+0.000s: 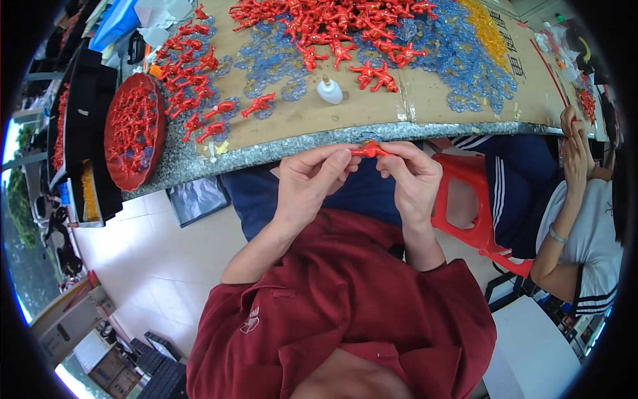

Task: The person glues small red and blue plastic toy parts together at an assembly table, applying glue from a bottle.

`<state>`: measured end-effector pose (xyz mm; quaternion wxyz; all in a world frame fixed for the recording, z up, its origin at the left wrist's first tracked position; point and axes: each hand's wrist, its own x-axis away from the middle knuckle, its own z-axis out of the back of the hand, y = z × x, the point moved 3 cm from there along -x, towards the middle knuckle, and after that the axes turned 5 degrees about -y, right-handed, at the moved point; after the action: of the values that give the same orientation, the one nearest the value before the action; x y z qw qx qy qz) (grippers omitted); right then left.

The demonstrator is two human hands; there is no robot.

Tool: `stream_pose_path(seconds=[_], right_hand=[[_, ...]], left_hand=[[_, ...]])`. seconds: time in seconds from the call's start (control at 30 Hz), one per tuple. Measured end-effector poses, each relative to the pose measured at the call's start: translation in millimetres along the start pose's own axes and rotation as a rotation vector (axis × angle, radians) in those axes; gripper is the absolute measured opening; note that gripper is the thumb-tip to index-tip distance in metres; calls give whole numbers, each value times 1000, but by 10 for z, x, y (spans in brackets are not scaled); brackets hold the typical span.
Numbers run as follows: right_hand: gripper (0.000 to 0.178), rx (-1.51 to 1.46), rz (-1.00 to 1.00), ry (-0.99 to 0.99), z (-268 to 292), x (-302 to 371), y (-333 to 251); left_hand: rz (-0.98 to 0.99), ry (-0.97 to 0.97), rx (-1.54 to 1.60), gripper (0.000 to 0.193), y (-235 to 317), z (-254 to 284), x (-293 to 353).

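Together, the left hand and right hand pinch a small red figure by its ends, at the near edge of the worktop; a white bottle stands farther off, a red dish left.

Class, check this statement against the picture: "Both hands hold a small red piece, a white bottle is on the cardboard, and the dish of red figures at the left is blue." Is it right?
Not quite: the dish is red, not blue, as the head view shows. Both hands do hold a small red piece, and a white bottle is on the cardboard.
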<state>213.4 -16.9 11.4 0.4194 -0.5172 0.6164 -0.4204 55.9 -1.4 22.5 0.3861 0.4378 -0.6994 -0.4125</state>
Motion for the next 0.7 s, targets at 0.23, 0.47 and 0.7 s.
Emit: stream_pose_path(seconds=[0.23, 0.47, 0.7], right_hand=[[14, -230, -137, -32, -8, 16, 68], [16, 101, -64, -36, -18, 64, -27], [15, 95, 2, -129, -93, 34, -127]], left_hand=[[127, -8, 95, 21, 52, -16, 20], [-231, 38, -601, 17, 391, -137, 71], [-488, 17, -895, 18, 762, 89, 130]])
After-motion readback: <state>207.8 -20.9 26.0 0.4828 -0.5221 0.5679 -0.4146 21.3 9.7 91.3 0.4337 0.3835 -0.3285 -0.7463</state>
